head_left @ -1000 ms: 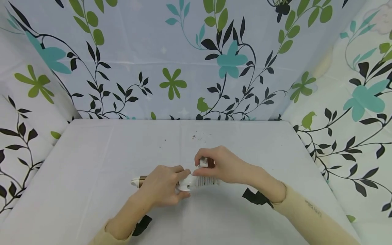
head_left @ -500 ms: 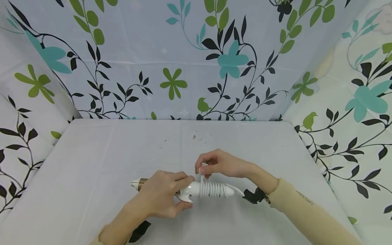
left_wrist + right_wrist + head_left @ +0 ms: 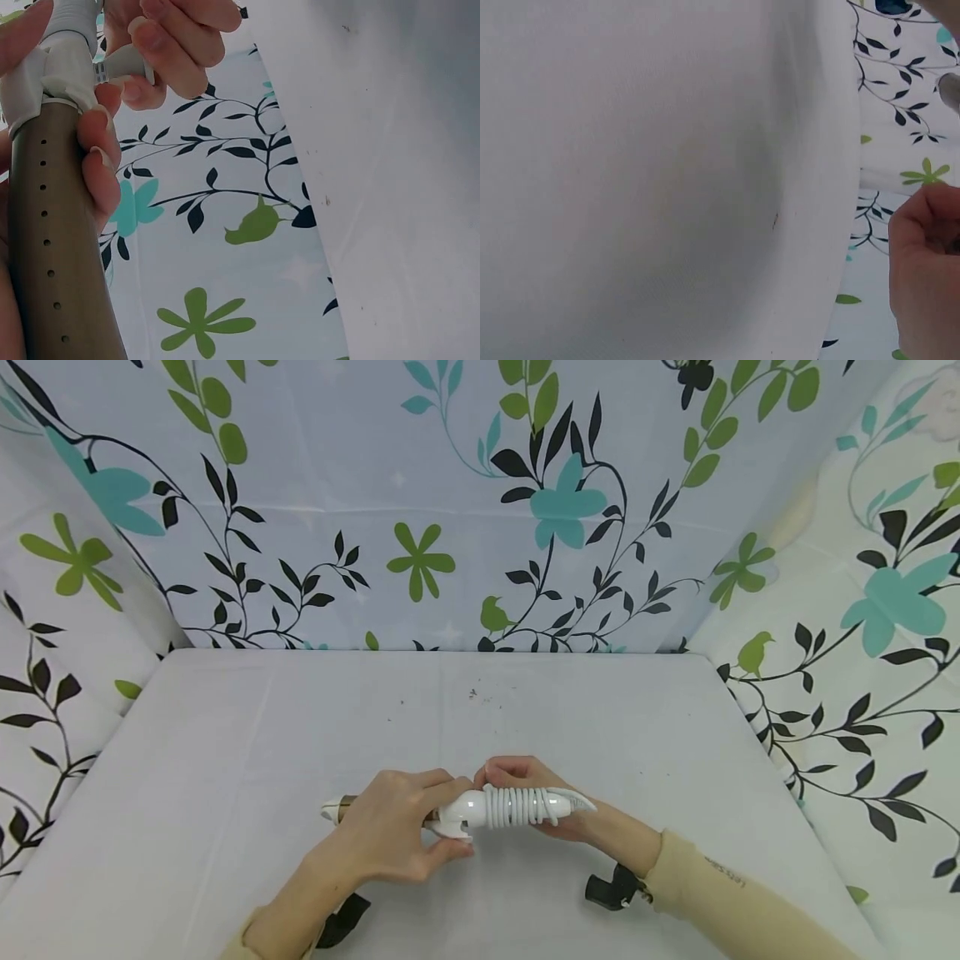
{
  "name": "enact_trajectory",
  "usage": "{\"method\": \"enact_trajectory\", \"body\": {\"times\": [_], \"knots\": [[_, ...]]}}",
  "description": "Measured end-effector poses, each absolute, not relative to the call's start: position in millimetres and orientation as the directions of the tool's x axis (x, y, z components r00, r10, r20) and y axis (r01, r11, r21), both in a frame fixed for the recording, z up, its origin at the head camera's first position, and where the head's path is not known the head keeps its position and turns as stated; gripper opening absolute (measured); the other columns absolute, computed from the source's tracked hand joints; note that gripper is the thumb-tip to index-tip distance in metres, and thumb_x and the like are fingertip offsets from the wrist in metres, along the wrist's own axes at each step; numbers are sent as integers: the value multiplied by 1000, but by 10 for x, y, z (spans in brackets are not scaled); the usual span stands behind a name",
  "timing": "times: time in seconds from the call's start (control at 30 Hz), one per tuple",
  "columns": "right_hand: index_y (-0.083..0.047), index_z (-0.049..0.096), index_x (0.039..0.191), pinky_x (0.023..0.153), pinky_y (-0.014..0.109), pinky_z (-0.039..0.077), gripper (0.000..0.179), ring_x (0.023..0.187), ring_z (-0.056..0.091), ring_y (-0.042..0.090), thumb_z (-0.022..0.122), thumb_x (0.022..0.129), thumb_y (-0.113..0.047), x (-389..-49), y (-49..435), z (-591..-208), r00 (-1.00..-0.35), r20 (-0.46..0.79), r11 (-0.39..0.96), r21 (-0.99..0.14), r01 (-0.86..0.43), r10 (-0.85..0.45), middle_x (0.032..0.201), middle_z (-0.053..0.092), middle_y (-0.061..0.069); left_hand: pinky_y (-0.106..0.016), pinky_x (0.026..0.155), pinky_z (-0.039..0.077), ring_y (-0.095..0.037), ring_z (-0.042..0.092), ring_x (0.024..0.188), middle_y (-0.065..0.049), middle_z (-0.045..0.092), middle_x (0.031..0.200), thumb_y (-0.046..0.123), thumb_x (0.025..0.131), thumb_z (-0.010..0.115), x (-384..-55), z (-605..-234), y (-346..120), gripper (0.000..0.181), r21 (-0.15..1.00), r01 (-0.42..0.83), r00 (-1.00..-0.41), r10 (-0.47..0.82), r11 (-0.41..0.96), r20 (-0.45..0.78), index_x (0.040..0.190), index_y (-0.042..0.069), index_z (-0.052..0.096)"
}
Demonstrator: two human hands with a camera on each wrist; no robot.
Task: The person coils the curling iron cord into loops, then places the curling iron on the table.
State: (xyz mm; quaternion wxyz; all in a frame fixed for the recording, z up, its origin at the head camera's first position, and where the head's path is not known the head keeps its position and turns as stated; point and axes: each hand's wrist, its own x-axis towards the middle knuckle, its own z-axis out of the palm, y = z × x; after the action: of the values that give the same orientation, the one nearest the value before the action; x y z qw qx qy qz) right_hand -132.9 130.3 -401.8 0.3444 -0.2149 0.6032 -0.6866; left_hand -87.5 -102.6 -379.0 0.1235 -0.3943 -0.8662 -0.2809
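Note:
A curling iron (image 3: 471, 808) with a white handle and a bronze barrel is held above the white table. White cord (image 3: 521, 807) is wound in several turns round its handle. My left hand (image 3: 397, 827) grips the barrel where it meets the handle. Small holes run along the barrel (image 3: 56, 240) in the left wrist view. Behind the handle, my right hand (image 3: 521, 770) has curled fingers. The left wrist view shows it pinching a pale plug (image 3: 129, 66) close beside the handle. In the right wrist view the right hand (image 3: 928, 277) shows only partly.
Small dark crumbs (image 3: 474, 694) lie on the white table (image 3: 300, 718) toward the back. A leaf-patterned cloth (image 3: 450, 510) surrounds the table at the back and sides. Black straps (image 3: 611, 887) hang at the wrists.
The right hand has come down behind the handle, drawing the cord's end round it. The curling iron has lifted and turned slightly in the left hand, whose grip is much the same.

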Motion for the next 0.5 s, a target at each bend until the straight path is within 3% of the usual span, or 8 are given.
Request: {"method": "enact_trajectory", "body": {"times": [0.13,0.27,0.37,0.5], "knots": [[-19,67,104,71,22,47,21,80,54,9,58,100,-37,-1286,1285,-4092,-690,-114,-100,-960,262,-715,98,63,-4,-13,56,40,4,48,63,8,71,94,34,76,83,-905,-3810,-1034,42,413,716,-698,591,563,405,110,15,69],[-16,65,117,76,25,47,30,82,54,11,62,96,-37,-1271,1291,-4258,-727,-131,-99,-959,265,-674,99,63,-3,-15,56,39,2,47,63,9,68,92,37,78,81,-942,-3846,-1046,40,414,686,-728,567,598,386,111,17,68],[-12,59,129,81,26,47,33,87,55,13,58,99,-25,-1251,1309,-4390,-753,-117,-89,-970,227,-647,100,62,-1,-16,56,38,1,46,63,11,67,91,40,81,79,-974,-3883,-1047,40,419,664,-747,560,619,357,112,18,67],[-5,54,128,81,26,48,28,89,55,14,54,100,-10,-1212,1311,-4487,-776,-85,-9,-993,116,-625,102,60,4,-17,57,40,0,48,62,12,62,86,37,85,75,-1026,-3934,-1032,33,472,617,-783,549,629,293,111,17,66]]}}
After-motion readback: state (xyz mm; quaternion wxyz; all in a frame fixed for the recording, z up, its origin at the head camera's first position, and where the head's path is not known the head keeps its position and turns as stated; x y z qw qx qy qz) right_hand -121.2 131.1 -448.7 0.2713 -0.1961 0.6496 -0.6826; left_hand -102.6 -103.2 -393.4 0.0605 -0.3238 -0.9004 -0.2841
